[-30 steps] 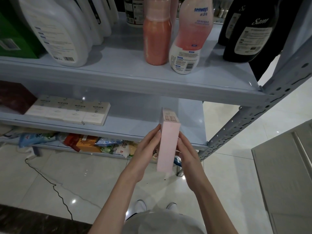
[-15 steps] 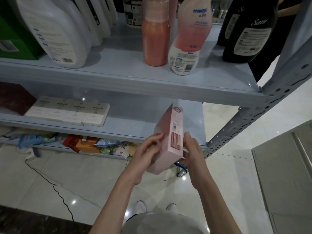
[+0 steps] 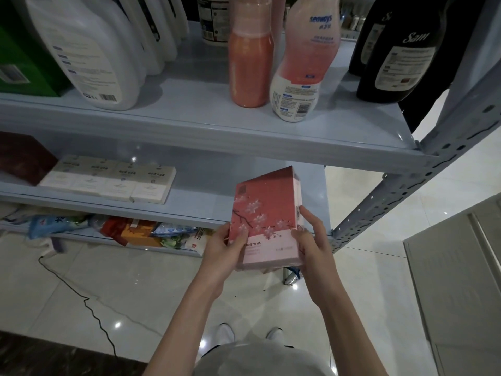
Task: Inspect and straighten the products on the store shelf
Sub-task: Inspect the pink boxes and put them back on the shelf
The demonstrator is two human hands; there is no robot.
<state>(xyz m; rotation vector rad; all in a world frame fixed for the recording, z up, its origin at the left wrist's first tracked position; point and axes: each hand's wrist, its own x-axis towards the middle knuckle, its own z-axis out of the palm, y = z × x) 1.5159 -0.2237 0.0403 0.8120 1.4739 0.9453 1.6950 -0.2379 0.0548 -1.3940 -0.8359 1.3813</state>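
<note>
I hold a pink box (image 3: 267,213) printed with blossom branches in front of the middle shelf (image 3: 189,210), its wide front face turned toward me. My left hand (image 3: 223,252) grips its lower left edge, thumb on the front. My right hand (image 3: 311,240) grips its lower right edge, fingers curled round the side. The box is off the shelf, a little below the top shelf's lip.
The top shelf (image 3: 217,131) carries white jugs (image 3: 89,55), an orange bottle (image 3: 249,58), a pink-and-white bottle (image 3: 303,63) and black bottles (image 3: 401,61). Cream boxes (image 3: 113,180) lie flat on the middle shelf. Snack packets (image 3: 151,232) fill the bottom shelf. A cable (image 3: 81,289) crosses the tiled floor.
The box has been turned in my hands, from its narrow side facing me to its blossom-printed front facing me. Both hands shifted down to its lower edges.
</note>
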